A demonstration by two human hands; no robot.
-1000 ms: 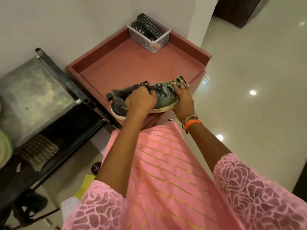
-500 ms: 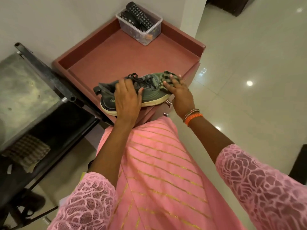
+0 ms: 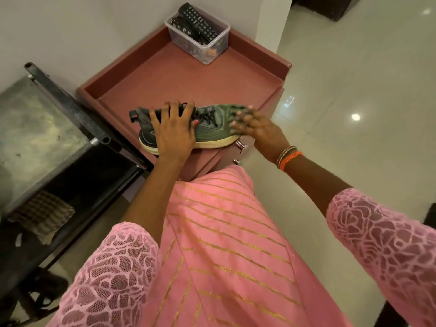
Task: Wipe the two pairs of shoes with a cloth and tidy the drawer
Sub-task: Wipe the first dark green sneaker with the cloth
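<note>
Since half a second back, the left hand point(image 3: 173, 132) has gone from loosely covering the shoe's point(image 3: 188, 128) collar to lying flat across it, fingers spread and fairly straight, tips hooked just over the far side at the laces; it pins the shoe rather than wraps it. A second ago the same hand was a closed grip on the laces, so the hold has relaxed into a press. The right hand point(image 3: 256, 128) has slid along the toe; it's motion-blurred now, fingers extended over the toe cap. The checked cloth point(image 3: 236, 112) that showed clearly under those fingers earlier is now only a smear of green at the fingertips, so whether the hand pinches it or just pushes it flat can't be told. Reads as a wiping stroke in progress on the toe of shoe one, so the task looks early: no other shoes in view, drawer untouched. The shoe is grey-green, black laces, cream sole, black heel tab sticking out past the left hand's wrist side. It lies on its side on the near edge of the red cabinet top point(image 3: 188, 76), sole toward the person, drawer knobs point(image 3: 240, 145) just below the right hand's thumb side.
</note>
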